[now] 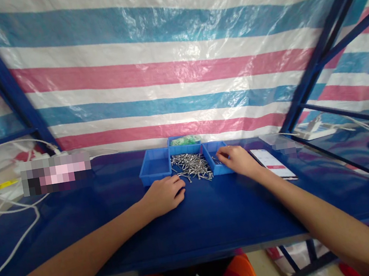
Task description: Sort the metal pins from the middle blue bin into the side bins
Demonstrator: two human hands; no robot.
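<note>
Glossy dark-blue tabletop [204, 221] is seen under half-curled left hand [167, 194]; right hand [238, 159] is narrowed at rectangular blue plastic bin [220, 169], held items can't be told; striped plastic sheeting [159, 67] is hung beyond.

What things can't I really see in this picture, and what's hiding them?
All in the head view:
What the right hand may be pinching: too small, tucked behind its fingers.
Part of the inside of the right blue box: that hand covers it.
The left hand's palm: turned away.
Words on the phone: too small, blurred.
</note>
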